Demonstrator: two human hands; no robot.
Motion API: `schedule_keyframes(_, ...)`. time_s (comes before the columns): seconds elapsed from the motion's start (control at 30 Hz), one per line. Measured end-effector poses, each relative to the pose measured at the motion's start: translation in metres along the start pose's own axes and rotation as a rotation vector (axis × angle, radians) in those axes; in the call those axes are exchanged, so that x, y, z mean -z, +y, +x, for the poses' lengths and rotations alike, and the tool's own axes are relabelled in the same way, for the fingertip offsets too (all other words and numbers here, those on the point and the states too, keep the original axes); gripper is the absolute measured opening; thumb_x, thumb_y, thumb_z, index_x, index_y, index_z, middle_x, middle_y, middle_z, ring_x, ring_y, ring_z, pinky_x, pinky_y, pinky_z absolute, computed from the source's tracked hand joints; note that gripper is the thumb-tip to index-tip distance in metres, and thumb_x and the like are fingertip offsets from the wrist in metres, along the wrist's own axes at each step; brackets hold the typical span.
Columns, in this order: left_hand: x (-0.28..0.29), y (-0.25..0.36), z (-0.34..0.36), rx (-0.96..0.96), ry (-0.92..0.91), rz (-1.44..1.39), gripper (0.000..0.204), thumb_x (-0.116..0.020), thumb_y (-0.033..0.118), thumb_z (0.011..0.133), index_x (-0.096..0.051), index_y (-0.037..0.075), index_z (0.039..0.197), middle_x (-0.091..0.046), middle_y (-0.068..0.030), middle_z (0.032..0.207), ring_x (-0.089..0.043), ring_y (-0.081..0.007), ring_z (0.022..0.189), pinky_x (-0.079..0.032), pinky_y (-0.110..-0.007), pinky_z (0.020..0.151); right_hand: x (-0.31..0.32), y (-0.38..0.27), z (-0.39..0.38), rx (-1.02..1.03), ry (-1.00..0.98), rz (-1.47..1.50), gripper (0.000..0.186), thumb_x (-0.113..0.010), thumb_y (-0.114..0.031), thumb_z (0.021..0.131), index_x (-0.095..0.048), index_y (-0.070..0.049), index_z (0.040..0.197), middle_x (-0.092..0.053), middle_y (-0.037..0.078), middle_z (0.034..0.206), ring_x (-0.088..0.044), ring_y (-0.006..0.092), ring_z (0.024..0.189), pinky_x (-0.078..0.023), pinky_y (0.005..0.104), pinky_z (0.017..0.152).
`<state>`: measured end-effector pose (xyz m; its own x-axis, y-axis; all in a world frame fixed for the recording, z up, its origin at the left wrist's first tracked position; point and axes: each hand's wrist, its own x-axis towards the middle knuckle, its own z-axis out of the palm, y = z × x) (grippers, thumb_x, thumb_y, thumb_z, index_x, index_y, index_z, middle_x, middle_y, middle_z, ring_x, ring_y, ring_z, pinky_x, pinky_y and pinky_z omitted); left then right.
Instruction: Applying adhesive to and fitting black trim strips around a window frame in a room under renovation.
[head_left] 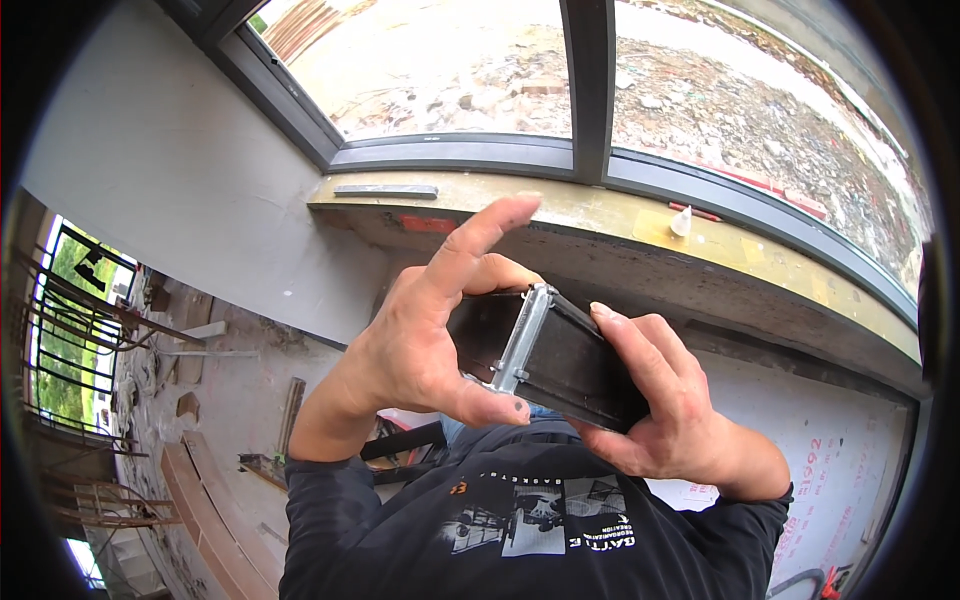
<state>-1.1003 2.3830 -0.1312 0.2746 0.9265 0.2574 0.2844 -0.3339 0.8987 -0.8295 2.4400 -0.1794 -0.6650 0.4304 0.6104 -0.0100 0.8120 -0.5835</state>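
Up in front of my chest I hold a short, dark, box-shaped profile piece (580, 365) between both hands. A silvery-grey strip with small bumps runs across it. My left hand (415, 345) grips its left end: the thumb presses at the strip's near end, and the index finger stands up off the piece. Grey smears show on the thumb tip. My right hand (670, 400) clasps the right end, with fingertips along the far edge and the thumb underneath at the near side. Part of the left end is hidden behind my left fingers.
A window with dark frames (590, 90) stands ahead over a yellowish sill (580, 205). On the sill lie a grey bar (386, 191), a white cone-shaped nozzle (681, 221) and a thin red stick (695, 211). Long brown boards (205, 510) lie on the floor at left.
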Motion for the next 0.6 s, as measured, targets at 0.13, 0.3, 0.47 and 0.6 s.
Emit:
schedule_keyframes(0.13,0.002,-0.006,0.005,-0.224,-0.068,0.149,0.118,-0.098,0.055,0.066,-0.045,-0.006,0.151,-0.071,-0.0213,0.124,-0.071,-0.0269,0.113,-0.056,-0.038,0.1,0.002,-0.002,0.0,-0.018,-0.007,0.002,0.1,-0.089,-0.008,0.064,-0.047,0.004,0.154,-0.062,0.022,0.114,-0.067,0.0365,0.091,-0.057,0.0437,0.077)
schedule_keyframes(0.3,-0.001,-0.003,0.008,-0.341,-0.004,0.276,0.096,-0.085,0.065,0.079,-0.062,-0.01,0.134,-0.072,-0.0229,0.122,-0.072,-0.0301,0.112,-0.058,-0.04,0.094,0.0,-0.002,-0.001,-0.011,0.003,-0.012,0.105,-0.09,-0.008,0.061,-0.046,0.003,0.155,-0.06,0.019,0.107,-0.066,0.0348,0.086,-0.056,0.043,0.074)
schedule_keyframes(0.47,-0.001,0.0,0.01,-0.432,0.043,0.344,0.083,-0.089,0.055,0.075,-0.07,-0.008,0.126,-0.075,-0.0223,0.114,-0.074,-0.0321,0.097,-0.059,-0.039,0.087,0.001,-0.007,-0.001,-0.028,-0.002,-0.027,0.109,-0.092,-0.009,0.056,-0.049,0.002,0.155,-0.057,0.015,0.1,-0.063,0.0316,0.08,-0.054,0.042,0.069)
schedule_keyframes(0.6,-0.004,0.002,0.012,-0.443,0.052,0.343,0.083,-0.088,0.056,0.075,-0.071,-0.008,0.124,-0.075,-0.0217,0.113,-0.074,-0.0317,0.096,-0.059,-0.039,0.086,0.001,-0.011,0.002,-0.029,0.019,-0.034,0.108,-0.092,-0.009,0.053,-0.052,0.002,0.153,-0.055,0.013,0.098,-0.063,0.0297,0.077,-0.054,0.0414,0.066)
